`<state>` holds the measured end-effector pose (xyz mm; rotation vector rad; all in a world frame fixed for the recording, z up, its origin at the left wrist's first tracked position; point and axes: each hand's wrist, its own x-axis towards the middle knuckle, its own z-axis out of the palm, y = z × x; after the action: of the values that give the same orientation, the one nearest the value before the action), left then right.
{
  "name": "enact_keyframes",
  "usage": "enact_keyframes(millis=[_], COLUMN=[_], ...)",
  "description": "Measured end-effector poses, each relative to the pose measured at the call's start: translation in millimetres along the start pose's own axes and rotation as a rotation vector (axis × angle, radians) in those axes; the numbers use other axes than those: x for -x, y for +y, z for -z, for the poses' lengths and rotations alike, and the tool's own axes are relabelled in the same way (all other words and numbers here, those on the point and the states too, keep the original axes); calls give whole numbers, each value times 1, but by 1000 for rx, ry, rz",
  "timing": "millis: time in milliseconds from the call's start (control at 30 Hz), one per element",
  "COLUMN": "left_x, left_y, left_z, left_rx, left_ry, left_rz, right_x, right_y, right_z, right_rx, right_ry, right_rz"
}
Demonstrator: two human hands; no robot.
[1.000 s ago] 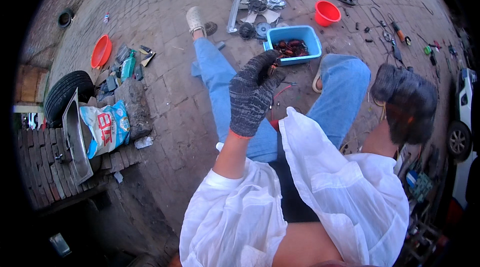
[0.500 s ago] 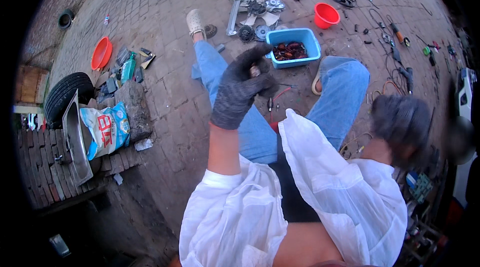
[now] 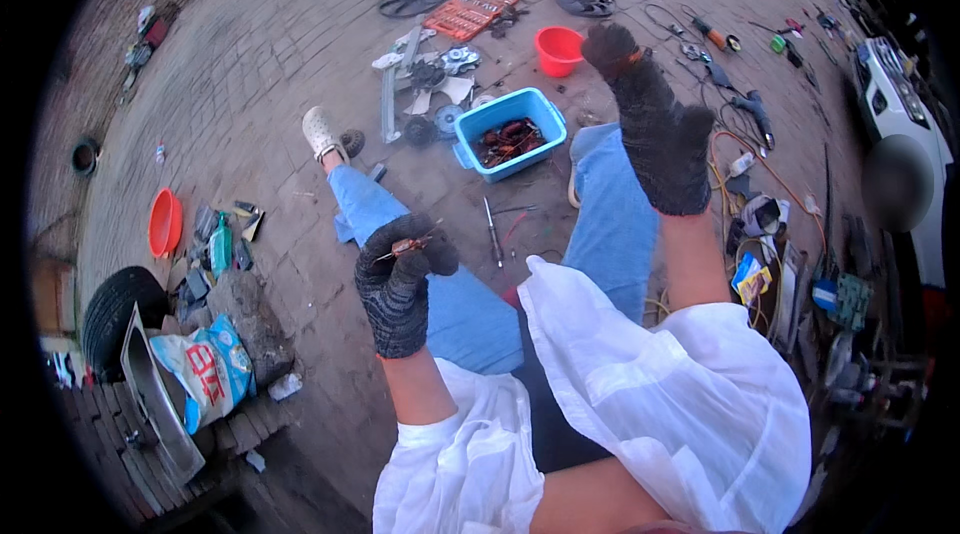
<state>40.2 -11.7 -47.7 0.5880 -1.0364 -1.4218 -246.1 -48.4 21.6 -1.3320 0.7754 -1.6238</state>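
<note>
In dark knitted gloves, my left hand (image 3: 398,294) pinches a small copper-coloured wire-wound piece (image 3: 408,246) with thin ends sticking out, above my left knee. My right hand (image 3: 655,129) is raised over my right knee, fingers stretched up and to the left, thumb apart. A small orange-brown fleck shows by its fingertips; what it is I cannot make out. Between my legs stands a light blue tub (image 3: 548,106) with dark copper-brown pieces (image 3: 508,142) inside. A screwdriver (image 3: 493,232) lies on the paving before it, near a thin red wire.
Beyond the tub are a red bowl (image 3: 559,50), an orange tool case (image 3: 472,11) and scattered metal parts. Corded power tools (image 3: 752,114) and cables lie to the right. At left are an orange-red basin (image 3: 165,222), a tyre (image 3: 118,314), a metal sink (image 3: 150,399) and a printed bag (image 3: 205,369).
My left hand has come down and left, its piece now plainly visible. My right hand has swung up and forward from the right. The view has shifted right, and the screwdriver shows more fully.
</note>
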Motion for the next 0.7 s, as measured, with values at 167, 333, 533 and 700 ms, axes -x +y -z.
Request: enact_keyframes(millis=[167,333,533,700], left_x=[-1,-13,-21,-10], left_y=[29,45,8,-1], left_z=[-23,-22,-10,-27], left_rx=[-275,-137,133,-109], left_ry=[-4,142,223,174], left_rz=[-191,-186,-51,22], right_x=[11,28,27,36], right_y=[3,-1,-12,-26], right_z=[-10,-32,-34,-59], right_rx=[1203,1215,-156,-170], right_ry=[-339,-892,-950,-27], right_rz=[222,5,-14,-79])
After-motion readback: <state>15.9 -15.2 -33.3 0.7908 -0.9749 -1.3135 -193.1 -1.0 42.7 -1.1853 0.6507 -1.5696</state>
